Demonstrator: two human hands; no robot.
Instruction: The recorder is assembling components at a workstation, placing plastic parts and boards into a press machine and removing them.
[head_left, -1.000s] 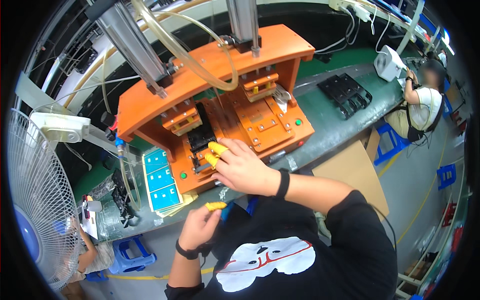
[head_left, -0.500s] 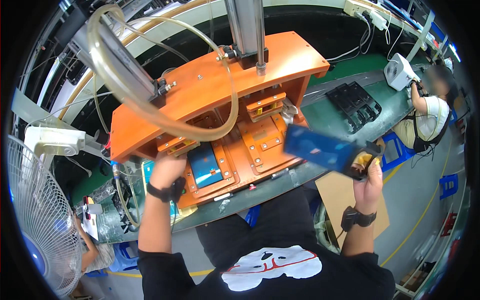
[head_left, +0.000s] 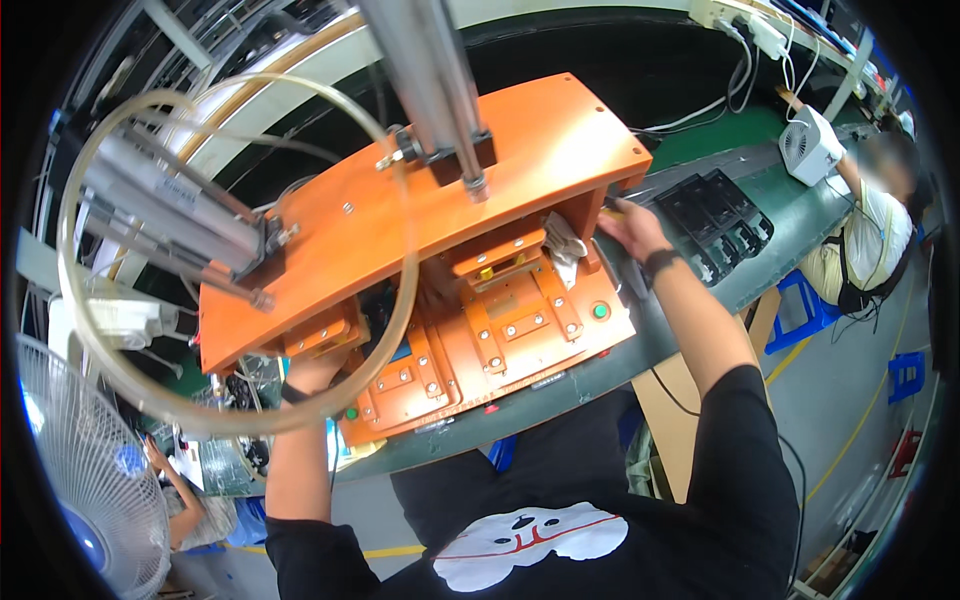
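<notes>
An orange press with two upright metal cylinders stands on the bench in front of me. My left hand reaches under its left end, with the fingers hidden by the press head. Close to that hand, a bit of a blue flat panel shows above the left fixture plate. The right fixture plate has no panel on it. My right hand is at the press's right side, its fingertips partly hidden behind the frame; whether it holds anything is not visible. A crumpled whitish cloth hangs inside the right opening.
Black plastic trays lie on the green bench to the right. Beyond them is a small white fan beside a seated person. A clear hose loops before the press. A large fan stands at left; cardboard is below the bench.
My right hand has moved from the near right to beside the press, and the dark blue-screened device it held is out of sight. The blue panel in the left fixture shows far less.
</notes>
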